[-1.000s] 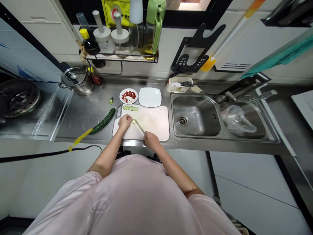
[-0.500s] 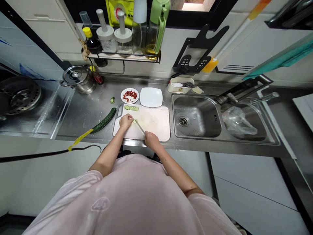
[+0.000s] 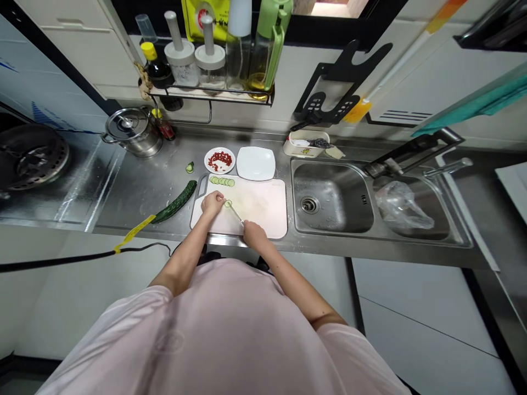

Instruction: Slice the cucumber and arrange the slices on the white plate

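On the white cutting board (image 3: pixel 263 206), my right hand (image 3: pixel 254 235) is closed round the handle of a knife (image 3: pixel 236 213). The blade points up and left to a cucumber slice (image 3: pixel 228 203) lying on the board. My left hand (image 3: pixel 213 203) rests at the board's left side, fingers closed together at the slice's edge; whether they pinch it is too small to tell. A row of cucumber slices (image 3: pixel 222 181) lies along the board's top left. Left of the board lies a dark green cucumber (image 3: pixel 176 203), with a small cucumber end (image 3: pixel 190 167) above it.
Behind the board stand a plate of chopped red pieces (image 3: pixel 219 160) and a white square plate (image 3: pixel 256 163). A steel pot (image 3: pixel 132 131) is at the back left. Right of the board is a double sink (image 3: pixel 333 196) with a plastic bag (image 3: pixel 402 206). A bottle rack (image 3: pixel 209 94) hangs above.
The view has shifted very slightly. Both hands, the knife and the slice keep nearly the same places on the board.
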A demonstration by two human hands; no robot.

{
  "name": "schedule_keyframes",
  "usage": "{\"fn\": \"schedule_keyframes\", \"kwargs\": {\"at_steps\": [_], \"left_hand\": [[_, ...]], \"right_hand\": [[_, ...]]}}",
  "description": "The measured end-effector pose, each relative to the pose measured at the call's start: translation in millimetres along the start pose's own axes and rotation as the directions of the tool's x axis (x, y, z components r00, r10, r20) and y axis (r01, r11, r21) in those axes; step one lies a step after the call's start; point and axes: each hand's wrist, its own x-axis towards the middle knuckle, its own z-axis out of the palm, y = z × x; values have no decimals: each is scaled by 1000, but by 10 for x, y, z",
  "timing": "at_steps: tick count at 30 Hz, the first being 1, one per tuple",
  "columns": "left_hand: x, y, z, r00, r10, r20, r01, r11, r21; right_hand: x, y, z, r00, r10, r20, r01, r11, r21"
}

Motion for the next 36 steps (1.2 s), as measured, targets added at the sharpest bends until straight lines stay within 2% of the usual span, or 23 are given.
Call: {"fn": "schedule_keyframes", "kwargs": {"at_steps": [17,27,36], "left_hand": [[-11,11,-2,1000,-3,-10,3,1000,12],[9,-20,15,1000,3,-5,-3,1000,8],[23,-31,28,1000,6,-1,-6,1000,15]], "right_hand": [[87,-81,-6,1000,12,1,-12,1000,-2],[46,-47,-14,999,16,38,-17,1000,16],[77,-65,-36,1000,13,25,-13,1000,5]]}}
